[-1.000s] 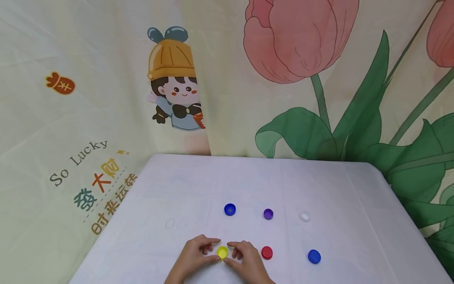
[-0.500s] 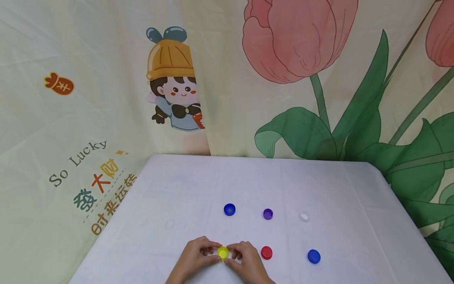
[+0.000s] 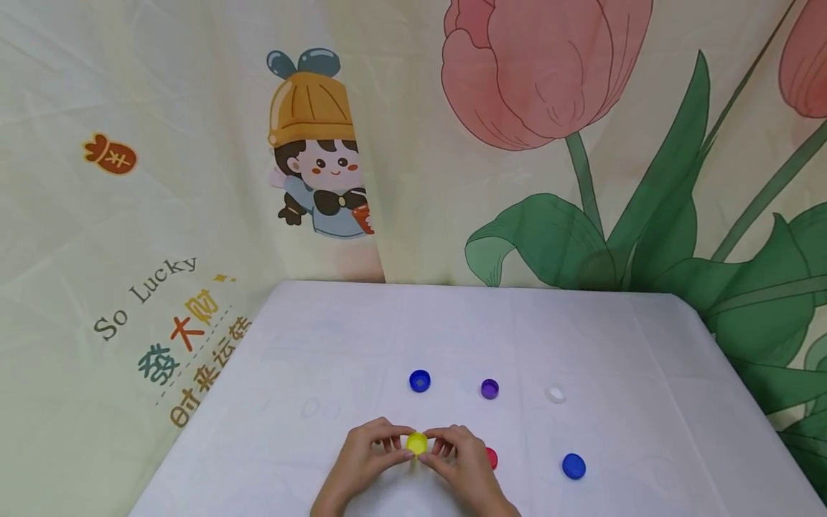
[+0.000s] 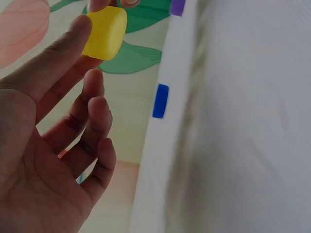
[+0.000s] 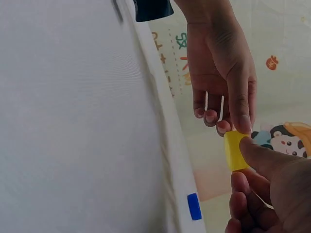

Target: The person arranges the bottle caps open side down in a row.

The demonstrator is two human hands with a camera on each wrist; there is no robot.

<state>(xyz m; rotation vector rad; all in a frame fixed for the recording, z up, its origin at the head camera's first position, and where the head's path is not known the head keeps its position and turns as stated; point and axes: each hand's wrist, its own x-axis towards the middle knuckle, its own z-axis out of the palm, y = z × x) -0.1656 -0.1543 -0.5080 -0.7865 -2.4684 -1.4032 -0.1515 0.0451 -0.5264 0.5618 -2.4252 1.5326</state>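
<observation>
A yellow bottle cap (image 3: pixel 416 444) is held up off the white table between both hands. From its left side my left hand (image 3: pixel 365 457) pinches it with thumb and index finger. My right hand (image 3: pixel 461 463) pinches the opposite side the same way. In the left wrist view the cap (image 4: pixel 108 35) shows its smooth side, and the other fingers of that hand (image 4: pixel 63 141) curve loosely below. The right wrist view has the cap (image 5: pixel 233 151) between both thumbs. Behind my right hand, a red cap (image 3: pixel 493 458) is partly hidden.
Farther back on the white table (image 3: pixel 323 323) lie a blue cap (image 3: pixel 420 381), a purple cap (image 3: pixel 489 389) and a white ring-like cap (image 3: pixel 555 393). Another blue cap (image 3: pixel 573 467) lies to the right. A printed cloth (image 3: pixel 413 143) hangs behind the table.
Both hands closed their fingertips on the yellow cap, then lifted it and shifted slightly right and away. The right hand now covers part of the red cap.
</observation>
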